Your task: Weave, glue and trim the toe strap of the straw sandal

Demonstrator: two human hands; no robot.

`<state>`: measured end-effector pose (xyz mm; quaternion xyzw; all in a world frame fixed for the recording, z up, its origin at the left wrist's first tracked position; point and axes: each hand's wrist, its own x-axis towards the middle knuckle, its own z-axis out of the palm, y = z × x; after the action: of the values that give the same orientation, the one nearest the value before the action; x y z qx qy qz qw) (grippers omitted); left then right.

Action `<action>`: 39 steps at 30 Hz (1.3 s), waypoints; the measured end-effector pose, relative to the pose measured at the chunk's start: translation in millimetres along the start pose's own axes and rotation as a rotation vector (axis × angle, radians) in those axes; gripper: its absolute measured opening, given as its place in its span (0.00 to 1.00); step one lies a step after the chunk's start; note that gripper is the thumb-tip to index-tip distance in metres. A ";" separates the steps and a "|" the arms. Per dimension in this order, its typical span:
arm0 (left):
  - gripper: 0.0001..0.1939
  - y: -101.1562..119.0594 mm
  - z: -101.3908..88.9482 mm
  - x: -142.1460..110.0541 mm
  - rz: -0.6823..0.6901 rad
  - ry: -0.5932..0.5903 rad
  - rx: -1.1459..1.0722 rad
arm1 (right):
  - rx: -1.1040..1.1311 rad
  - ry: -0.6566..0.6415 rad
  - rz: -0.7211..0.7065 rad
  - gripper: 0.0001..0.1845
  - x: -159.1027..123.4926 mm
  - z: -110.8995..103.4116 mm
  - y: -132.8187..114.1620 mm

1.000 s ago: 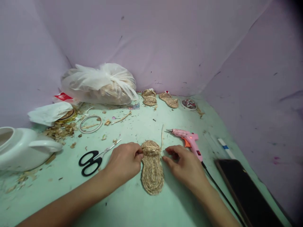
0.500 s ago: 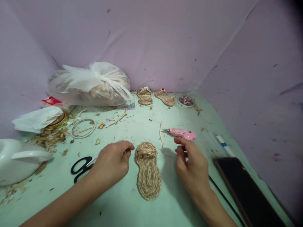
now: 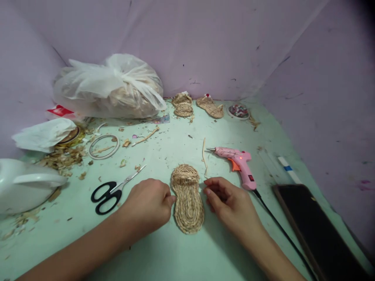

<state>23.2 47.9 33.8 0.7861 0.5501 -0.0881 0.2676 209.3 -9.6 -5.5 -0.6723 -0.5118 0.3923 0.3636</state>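
A small woven straw slipper (image 3: pixel 189 207) lies flat on the green tabletop between my hands, its band across the far end. My left hand (image 3: pixel 150 201) is closed at its left edge, the thumb tip touching the rim; the curled fingers are partly hidden. Close to the right edge, my right hand (image 3: pixel 225 197) has thumb and forefinger apart, with nothing seen between them. A thin pale strand (image 3: pixel 203 154) lies just beyond my right fingertips. The pink glue gun (image 3: pixel 234 158), its light lit red, rests to the right. Black-handled scissors (image 3: pixel 113 193) lie left of my left hand.
At the back stand a tied plastic bag (image 3: pixel 114 91), two finished slippers (image 3: pixel 183 105) and a bowl of small beads (image 3: pixel 238 111). A tape ring (image 3: pixel 104 147), straw scraps (image 3: pixel 66 162) and a white pitcher (image 3: pixel 25 187) sit left. A phone (image 3: pixel 319 230) lies right.
Both hands drew apart from the slipper, then came back to its sides. The slipper stays flat on the table. The view has shifted, showing the scissors and glue gun fully again.
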 end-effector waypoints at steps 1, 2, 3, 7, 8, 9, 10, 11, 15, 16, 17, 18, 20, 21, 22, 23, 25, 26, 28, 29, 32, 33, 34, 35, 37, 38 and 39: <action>0.15 -0.6 1.8 0.7 0.003 0.011 -0.018 | 0.017 -0.018 0.006 0.09 -0.5 1.1 0.3; 0.14 -1.4 3.3 1.5 -0.004 0.031 -0.041 | 0.034 -0.033 0.006 0.10 -0.9 2.2 0.3; 0.12 -2.4 4.4 2.5 -0.016 0.057 -0.069 | 0.046 -0.043 0.002 0.10 -1.2 3.5 0.0; 0.08 -4.6 8.7 4.5 -0.061 0.185 -0.199 | 0.014 -0.001 -0.118 0.10 -2.1 8.8 -1.8; 0.08 -4.5 10.9 4.5 -0.050 0.209 -0.230 | 0.000 0.016 -0.165 0.09 -2.2 9.9 -2.1; 0.08 -4.2 13.6 4.4 -0.029 0.235 -0.258 | -0.012 0.028 -0.207 0.10 -2.4 10.9 -2.3; 0.09 -3.9 16.8 4.3 -0.002 0.265 -0.280 | -0.018 0.038 -0.243 0.09 -2.6 11.8 -2.5; 0.10 -3.5 20.2 4.4 0.028 0.296 -0.295 | -0.023 0.042 -0.264 0.09 -2.7 12.5 -2.7; 0.10 -3.5 29.7 6.2 0.108 0.374 -0.328 | -0.031 0.041 -0.225 0.08 -1.8 14.5 -3.8; 0.09 -3.8 30.4 6.7 0.120 0.377 -0.338 | -0.024 0.035 -0.205 0.07 -1.2 14.9 -4.0; 0.09 -4.1 30.3 7.2 0.133 0.380 -0.349 | -0.017 0.027 -0.191 0.07 -0.6 15.1 -4.0; 0.09 -4.3 29.8 7.5 0.143 0.385 -0.358 | -0.010 0.023 -0.187 0.07 0.2 15.3 -4.0; 0.09 -4.7 28.1 8.0 0.155 0.389 -0.372 | -0.005 0.021 -0.192 0.07 1.4 15.3 -3.6; 0.09 -4.8 27.2 8.2 0.152 0.388 -0.375 | -0.009 0.025 -0.194 0.07 1.8 15.2 -3.3; 0.09 -4.8 26.6 8.3 0.144 0.382 -0.378 | -0.015 0.029 -0.193 0.07 2.0 15.2 -2.9; 0.09 -4.7 26.3 8.4 0.134 0.375 -0.379 | -0.023 0.033 -0.194 0.07 2.0 15.1 -2.6; 0.09 -4.3 26.4 8.6 0.117 0.362 -0.389 | -0.038 0.037 -0.203 0.07 1.8 15.4 -1.8; 0.08 -4.1 26.8 8.6 0.114 0.360 -0.404 | -0.043 0.038 -0.211 0.07 1.5 15.6 -1.4; 0.08 -3.5 28.0 8.8 0.125 0.366 -0.451 | -0.039 0.039 -0.225 0.07 1.3 16.2 -0.6; 0.08 -3.2 28.6 9.0 0.134 0.370 -0.472 | -0.031 0.044 -0.231 0.07 1.3 16.6 -0.2; 0.08 -3.1 29.7 10.2 0.165 0.370 -0.489 | -0.011 0.056 -0.247 0.07 2.1 17.8 0.4; 0.08 -3.3 29.8 10.7 0.169 0.363 -0.484 | -0.010 0.061 -0.253 0.07 2.5 18.0 0.3; 0.08 -3.6 29.7 11.2 0.170 0.353 -0.481 | -0.012 0.063 -0.258 0.07 2.8 18.1 0.1; 0.08 -3.9 29.4 11.7 0.169 0.343 -0.479 | -0.014 0.063 -0.263 0.08 3.0 18.0 -0.3; 0.08 -4.6 28.9 12.7 0.159 0.323 -0.477 | -0.019 0.060 -0.272 0.09 3.3 17.3 -1.6; 0.08 -4.9 28.6 13.1 0.153 0.315 -0.475 | -0.021 0.056 -0.275 0.09 3.4 16.7 -2.4; 0.09 -5.3 28.5 13.6 0.151 0.309 -0.471 | -0.023 0.052 -0.276 0.09 3.6 16.0 -3.3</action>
<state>28.0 45.6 2.3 0.7451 0.5297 0.1831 0.3617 194.2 -4.0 -10.0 -0.6095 -0.5943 0.3150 0.4197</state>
